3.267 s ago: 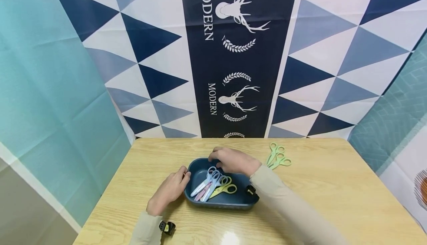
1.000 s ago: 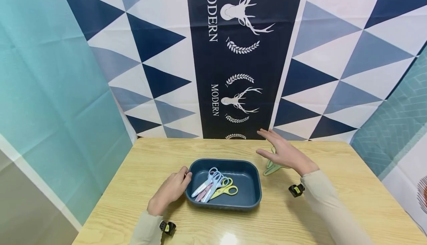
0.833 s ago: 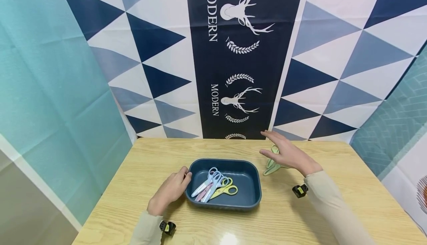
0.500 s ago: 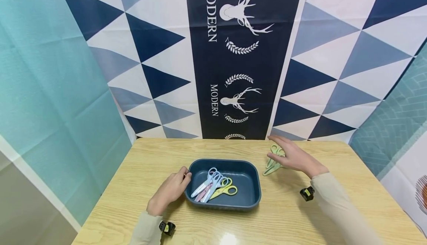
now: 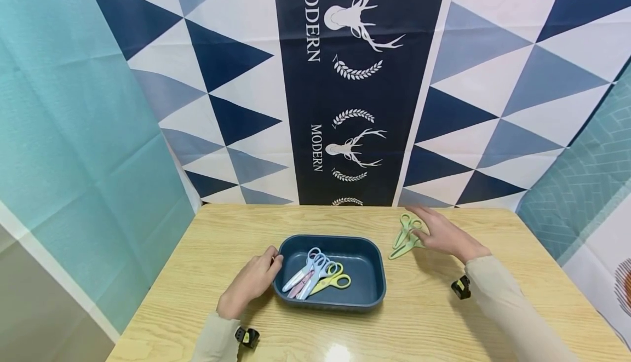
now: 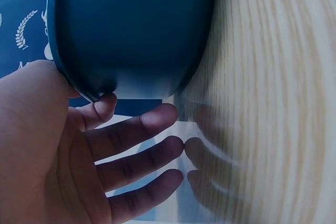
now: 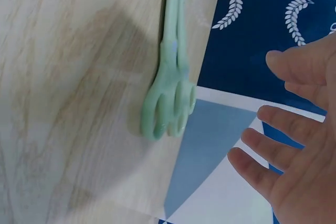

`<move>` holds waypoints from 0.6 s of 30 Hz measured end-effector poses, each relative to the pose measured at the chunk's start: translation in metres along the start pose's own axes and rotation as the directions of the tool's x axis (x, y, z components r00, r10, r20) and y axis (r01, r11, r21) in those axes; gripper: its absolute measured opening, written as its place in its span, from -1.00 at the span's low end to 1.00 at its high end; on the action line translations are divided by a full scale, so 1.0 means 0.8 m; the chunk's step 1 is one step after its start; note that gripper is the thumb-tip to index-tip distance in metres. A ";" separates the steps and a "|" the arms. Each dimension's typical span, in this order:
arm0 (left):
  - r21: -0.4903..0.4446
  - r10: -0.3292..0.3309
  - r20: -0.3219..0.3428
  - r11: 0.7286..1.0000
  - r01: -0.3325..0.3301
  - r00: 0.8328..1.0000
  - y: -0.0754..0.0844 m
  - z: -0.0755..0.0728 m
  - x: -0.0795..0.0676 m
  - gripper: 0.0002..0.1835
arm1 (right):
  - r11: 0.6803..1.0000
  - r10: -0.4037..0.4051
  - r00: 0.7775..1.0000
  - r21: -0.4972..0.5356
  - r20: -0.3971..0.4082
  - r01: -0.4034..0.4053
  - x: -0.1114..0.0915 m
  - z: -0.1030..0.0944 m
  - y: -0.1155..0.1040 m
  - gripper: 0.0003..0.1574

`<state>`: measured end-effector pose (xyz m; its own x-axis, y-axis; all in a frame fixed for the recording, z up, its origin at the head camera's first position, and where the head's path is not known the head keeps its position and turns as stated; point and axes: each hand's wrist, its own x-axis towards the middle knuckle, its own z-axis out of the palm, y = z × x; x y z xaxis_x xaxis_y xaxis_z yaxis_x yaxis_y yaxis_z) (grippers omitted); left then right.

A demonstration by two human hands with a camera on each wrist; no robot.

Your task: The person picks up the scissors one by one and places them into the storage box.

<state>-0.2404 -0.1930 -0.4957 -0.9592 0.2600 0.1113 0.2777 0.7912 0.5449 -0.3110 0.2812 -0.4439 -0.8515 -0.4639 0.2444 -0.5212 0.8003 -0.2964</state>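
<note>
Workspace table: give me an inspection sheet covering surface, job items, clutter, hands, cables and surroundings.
Surface: wood-grain table, with glare near the front.
Job items: dark blue tray holding blue, pink and yellow scissors; green scissors on the table, right of it.
Clutter: nothing seen.
Hands: left hand grips the tray's rim; right hand is by the green scissors, not gripping them.
Cables: nothing seen near hands or tray.
Surroundings: geometric-patterned backdrop behind, teal sheet at left.
</note>
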 end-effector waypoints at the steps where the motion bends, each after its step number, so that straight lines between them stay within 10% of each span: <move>1: -0.002 0.001 -0.001 1.000 -0.001 1.000 0.000 0.000 0.000 -0.74 | 1.000 0.004 1.000 -0.002 0.002 -0.004 0.000 0.001 0.002 -0.25; 18: -0.009 0.004 0.004 1.000 -0.004 1.000 0.001 -0.001 0.000 -0.75 | 0.999 0.004 1.000 0.039 0.015 -0.005 -0.002 0.027 0.035 -0.34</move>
<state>-0.2404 -0.1931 -0.4945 -0.9579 0.2651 0.1099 0.2806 0.7854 0.5518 -0.3253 0.2964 -0.4723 -0.8545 -0.4662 0.2289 -0.5188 0.7873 -0.3333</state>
